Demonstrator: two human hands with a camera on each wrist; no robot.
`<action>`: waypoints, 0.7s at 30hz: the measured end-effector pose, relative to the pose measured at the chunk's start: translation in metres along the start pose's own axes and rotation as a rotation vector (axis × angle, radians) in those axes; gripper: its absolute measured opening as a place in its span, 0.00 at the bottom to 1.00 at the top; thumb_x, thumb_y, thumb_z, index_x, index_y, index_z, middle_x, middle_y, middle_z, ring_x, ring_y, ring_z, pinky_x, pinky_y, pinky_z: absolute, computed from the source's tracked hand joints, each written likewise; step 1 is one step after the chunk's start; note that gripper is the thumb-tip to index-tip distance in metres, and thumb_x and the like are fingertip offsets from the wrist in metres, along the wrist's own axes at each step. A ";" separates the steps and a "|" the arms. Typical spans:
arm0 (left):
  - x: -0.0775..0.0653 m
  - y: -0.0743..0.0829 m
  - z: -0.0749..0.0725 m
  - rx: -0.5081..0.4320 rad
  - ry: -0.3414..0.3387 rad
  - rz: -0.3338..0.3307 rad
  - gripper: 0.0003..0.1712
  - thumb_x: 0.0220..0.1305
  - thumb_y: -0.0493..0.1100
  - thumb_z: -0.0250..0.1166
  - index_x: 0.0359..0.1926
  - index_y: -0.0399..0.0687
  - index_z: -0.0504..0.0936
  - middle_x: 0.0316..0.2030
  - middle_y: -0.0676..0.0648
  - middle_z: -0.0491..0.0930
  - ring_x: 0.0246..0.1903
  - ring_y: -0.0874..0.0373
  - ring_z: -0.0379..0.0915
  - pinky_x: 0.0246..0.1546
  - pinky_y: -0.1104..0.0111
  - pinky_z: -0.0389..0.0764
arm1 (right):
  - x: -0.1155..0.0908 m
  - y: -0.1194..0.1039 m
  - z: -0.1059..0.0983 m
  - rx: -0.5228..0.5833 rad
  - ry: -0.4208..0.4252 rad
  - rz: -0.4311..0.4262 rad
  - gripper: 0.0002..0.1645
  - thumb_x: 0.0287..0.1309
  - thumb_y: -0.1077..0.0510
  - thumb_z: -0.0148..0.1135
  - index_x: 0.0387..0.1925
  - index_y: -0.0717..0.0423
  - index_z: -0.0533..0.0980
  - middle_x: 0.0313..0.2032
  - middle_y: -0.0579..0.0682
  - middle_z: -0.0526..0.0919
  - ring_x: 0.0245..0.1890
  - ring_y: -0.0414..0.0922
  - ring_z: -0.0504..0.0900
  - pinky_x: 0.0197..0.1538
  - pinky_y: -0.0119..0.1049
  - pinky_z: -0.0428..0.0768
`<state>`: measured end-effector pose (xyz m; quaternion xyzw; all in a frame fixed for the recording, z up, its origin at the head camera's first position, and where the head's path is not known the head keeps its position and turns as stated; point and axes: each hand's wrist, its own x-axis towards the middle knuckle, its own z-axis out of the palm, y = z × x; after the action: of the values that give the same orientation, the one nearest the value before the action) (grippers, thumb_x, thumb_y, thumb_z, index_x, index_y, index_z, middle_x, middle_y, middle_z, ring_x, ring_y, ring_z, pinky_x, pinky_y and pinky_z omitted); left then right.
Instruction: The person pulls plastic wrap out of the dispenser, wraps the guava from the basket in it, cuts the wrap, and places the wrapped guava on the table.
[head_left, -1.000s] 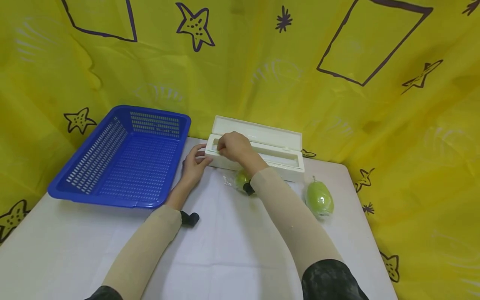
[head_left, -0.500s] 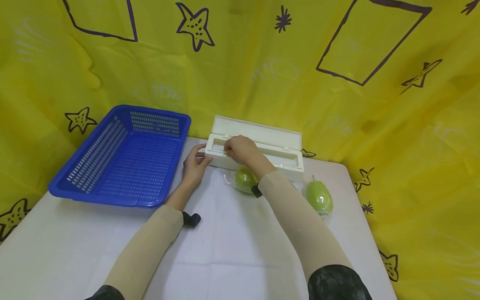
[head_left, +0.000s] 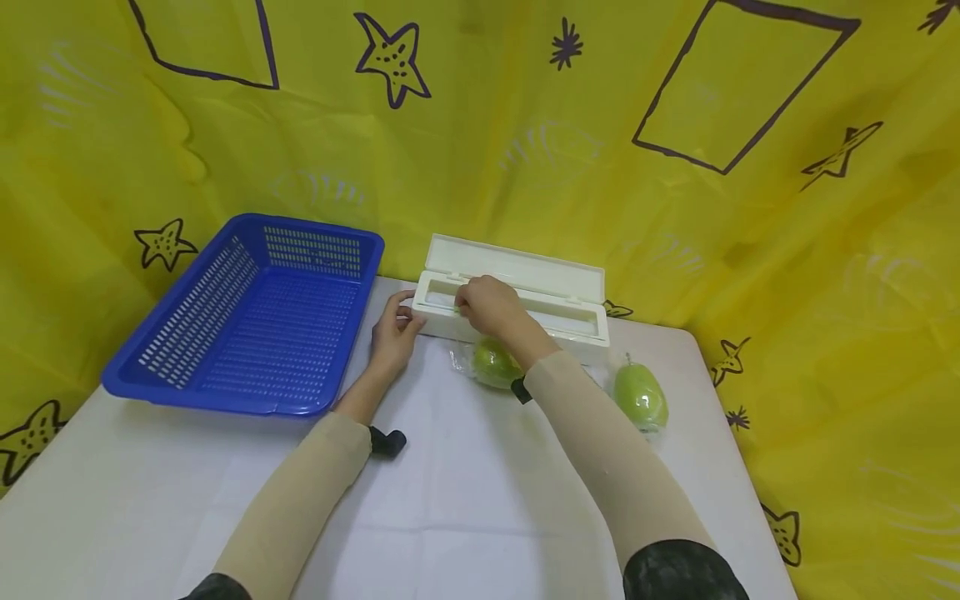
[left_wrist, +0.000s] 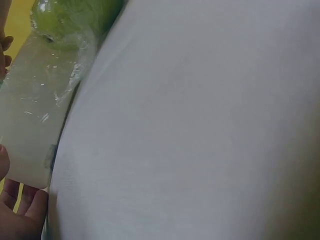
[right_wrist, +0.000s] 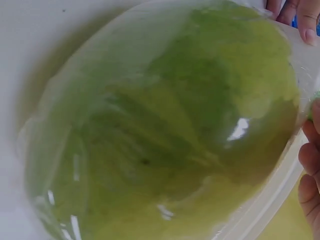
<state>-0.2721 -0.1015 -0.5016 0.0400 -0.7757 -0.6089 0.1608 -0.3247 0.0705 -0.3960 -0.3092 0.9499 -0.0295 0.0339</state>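
Note:
A long white cling film dispenser (head_left: 442,323) stands against the back curtain, its lid raised. At its left end my left hand (head_left: 392,337) grips the corner, thumb in front. My right hand (head_left: 491,307), fingers curled, is at the dispenser's front rim and pinches a small green slider (right_wrist: 315,96), mostly covered by the fingertips. Just in front of the box, below my right wrist, lies a green fruit (head_left: 493,364) with clear film (left_wrist: 35,100) running from it up the dispenser's front. The right wrist view shows this fruit's film covering close up.
Another film-wrapped green fruit (head_left: 639,395) lies to the right of the dispenser. A blue plastic basket (head_left: 225,400) with perforated sides sits on the left of the white-covered table (head_left: 450,508). A yellow patterned curtain (head_left: 480,142) rises directly behind everything.
My right hand has slid a short way to the right along the dispenser's front rim, uncovering more of the fruit below. The left hand keeps its grip on the left end.

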 end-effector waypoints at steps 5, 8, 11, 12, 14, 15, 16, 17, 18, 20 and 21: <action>0.000 0.000 0.003 0.001 0.002 0.020 0.28 0.67 0.33 0.64 0.67 0.49 0.70 0.43 0.40 0.76 0.47 0.42 0.81 0.43 0.61 0.79 | -0.006 0.000 -0.001 -0.014 0.010 0.008 0.12 0.69 0.58 0.60 0.50 0.52 0.84 0.47 0.50 0.85 0.53 0.49 0.79 0.59 0.42 0.78; 0.000 0.001 0.002 0.006 -0.006 0.020 0.29 0.67 0.34 0.64 0.67 0.48 0.70 0.42 0.39 0.76 0.46 0.42 0.81 0.43 0.62 0.79 | -0.007 0.000 -0.002 -0.023 0.036 0.001 0.11 0.68 0.59 0.60 0.47 0.52 0.85 0.45 0.50 0.86 0.51 0.49 0.81 0.56 0.42 0.79; 0.001 0.002 0.001 0.012 -0.030 0.017 0.29 0.67 0.35 0.65 0.67 0.49 0.69 0.42 0.40 0.76 0.45 0.43 0.81 0.42 0.63 0.79 | -0.007 -0.001 -0.004 -0.040 0.079 -0.016 0.10 0.63 0.62 0.59 0.34 0.51 0.86 0.35 0.49 0.85 0.41 0.48 0.80 0.45 0.42 0.80; 0.001 0.003 0.001 0.012 -0.037 0.013 0.30 0.67 0.36 0.65 0.67 0.49 0.69 0.42 0.40 0.76 0.45 0.43 0.81 0.42 0.63 0.79 | -0.006 -0.002 -0.004 -0.046 0.093 -0.023 0.10 0.61 0.61 0.59 0.30 0.51 0.86 0.31 0.48 0.84 0.38 0.48 0.79 0.41 0.42 0.79; 0.001 0.003 0.000 0.009 -0.049 0.007 0.30 0.66 0.38 0.67 0.67 0.49 0.69 0.41 0.41 0.75 0.44 0.43 0.81 0.42 0.64 0.79 | -0.005 -0.002 -0.004 -0.062 0.116 -0.034 0.11 0.59 0.59 0.60 0.24 0.50 0.84 0.26 0.46 0.82 0.33 0.47 0.76 0.35 0.41 0.76; 0.001 0.003 0.000 0.011 -0.052 0.002 0.31 0.66 0.40 0.67 0.67 0.50 0.69 0.41 0.42 0.74 0.43 0.44 0.81 0.41 0.65 0.79 | -0.004 -0.002 -0.003 -0.067 0.121 -0.036 0.12 0.60 0.58 0.61 0.22 0.49 0.84 0.25 0.46 0.81 0.32 0.46 0.74 0.34 0.41 0.75; 0.001 0.004 -0.001 0.013 -0.053 -0.004 0.31 0.66 0.41 0.68 0.67 0.50 0.68 0.40 0.43 0.74 0.43 0.45 0.81 0.41 0.65 0.79 | -0.004 -0.003 -0.003 -0.065 0.122 -0.037 0.12 0.61 0.56 0.62 0.23 0.49 0.84 0.24 0.45 0.81 0.32 0.46 0.74 0.34 0.40 0.75; 0.001 0.004 -0.001 0.015 -0.053 -0.006 0.31 0.65 0.41 0.68 0.67 0.50 0.68 0.40 0.43 0.73 0.42 0.45 0.80 0.41 0.65 0.79 | -0.003 -0.003 -0.003 -0.061 0.120 -0.036 0.11 0.62 0.54 0.64 0.24 0.48 0.85 0.25 0.44 0.82 0.33 0.45 0.75 0.35 0.39 0.76; 0.001 0.003 -0.001 0.017 -0.054 -0.012 0.32 0.65 0.42 0.68 0.68 0.51 0.68 0.40 0.44 0.73 0.42 0.46 0.80 0.40 0.66 0.79 | -0.003 -0.004 -0.002 -0.054 0.114 -0.033 0.10 0.63 0.52 0.65 0.27 0.48 0.85 0.27 0.43 0.83 0.34 0.45 0.75 0.36 0.39 0.77; 0.002 0.003 -0.002 0.036 -0.058 -0.006 0.34 0.66 0.42 0.67 0.71 0.51 0.66 0.39 0.43 0.74 0.41 0.47 0.79 0.41 0.66 0.78 | -0.003 -0.004 -0.001 -0.033 0.096 -0.019 0.09 0.65 0.51 0.65 0.32 0.48 0.86 0.31 0.43 0.86 0.37 0.45 0.77 0.40 0.39 0.78; 0.002 0.003 -0.001 0.049 -0.064 0.002 0.35 0.67 0.42 0.67 0.72 0.51 0.65 0.40 0.43 0.74 0.40 0.48 0.78 0.41 0.66 0.77 | -0.003 -0.005 -0.001 -0.019 0.086 -0.008 0.09 0.65 0.51 0.65 0.34 0.48 0.86 0.33 0.44 0.86 0.39 0.45 0.78 0.43 0.40 0.78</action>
<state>-0.2730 -0.1026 -0.4980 0.0236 -0.7953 -0.5904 0.1357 -0.3198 0.0684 -0.3942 -0.3117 0.9495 -0.0339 -0.0098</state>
